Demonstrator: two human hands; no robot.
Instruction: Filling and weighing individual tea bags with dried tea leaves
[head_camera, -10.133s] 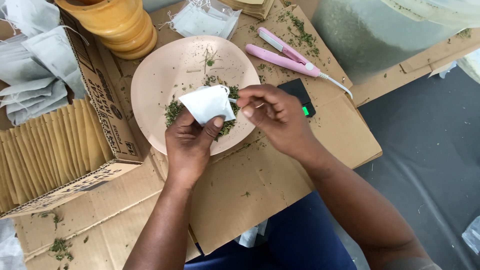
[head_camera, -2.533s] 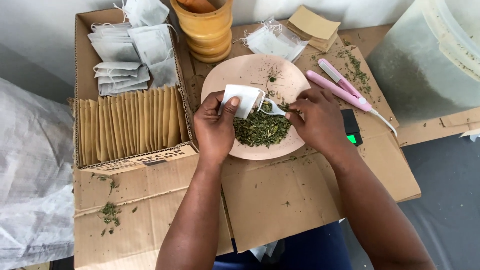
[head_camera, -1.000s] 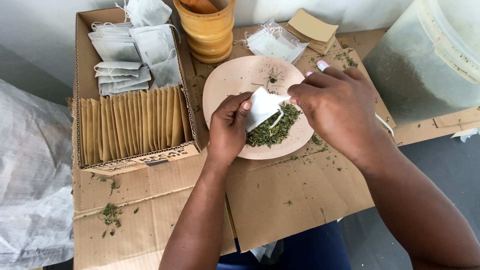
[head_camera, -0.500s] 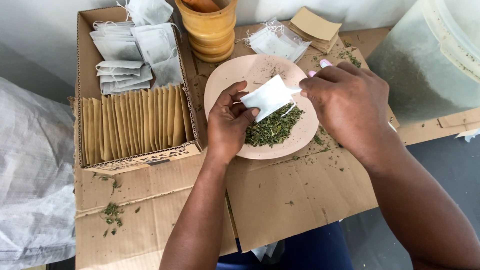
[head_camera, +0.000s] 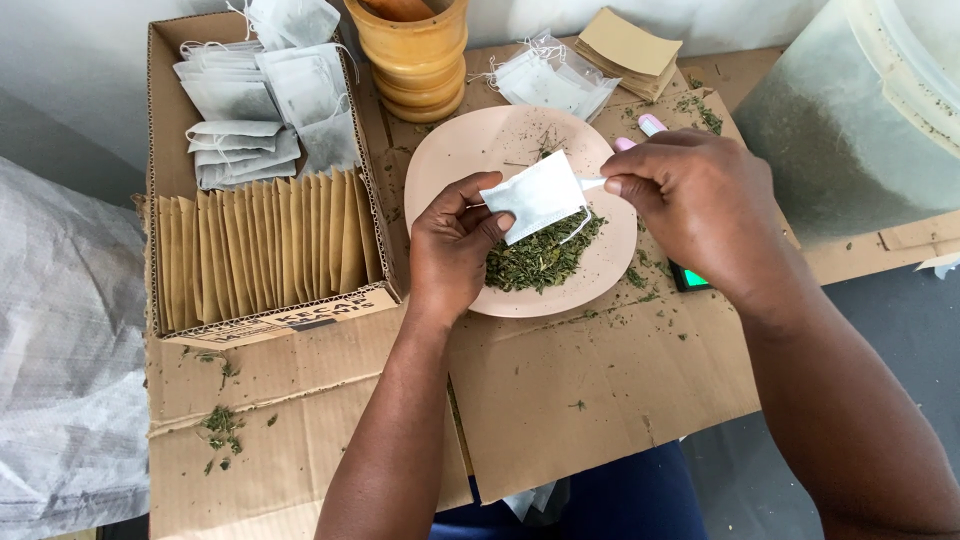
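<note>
We pinched a small white tea bag (head_camera: 538, 194) between our left hand (head_camera: 455, 250) and right hand (head_camera: 695, 205), both closed on it, just above the dried green herbs (head_camera: 540, 260) heaped at the near edge of the pink plate (head_camera: 470, 150).

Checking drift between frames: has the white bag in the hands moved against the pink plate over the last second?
Yes. The white bag has shifted up and to the right over the pink plate, from above the herb pile toward the plate's upper right.
</note>
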